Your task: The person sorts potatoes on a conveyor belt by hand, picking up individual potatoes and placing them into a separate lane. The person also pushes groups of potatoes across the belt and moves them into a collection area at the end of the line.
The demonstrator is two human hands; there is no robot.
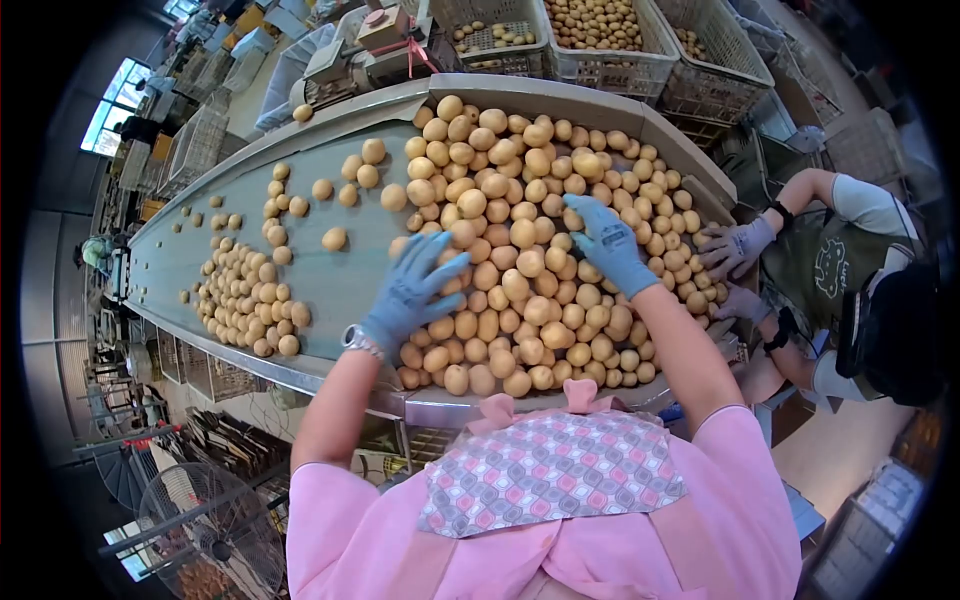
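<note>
Many round, yellow-brown fruits or potatoes (510,232) cover the right part of a green conveyor belt (340,275). My left hand (410,285), in a blue glove, rests with spread fingers on the left edge of this pile. On the upper middle of the pile lies my right hand (605,240), also in a blue glove, its fingers apart over the round pieces. Neither hand has its fingers wrapped round a piece. Further left on the belt is a smaller heap (250,295), with several loose pieces scattered above it.
A co-worker's two gloved hands (737,248) touch the pile's right edge. Plastic crates (610,62) stand behind the belt, some holding round pieces. A metal rim (300,378) runs along the near side. A large fan (215,535) stands at the lower left.
</note>
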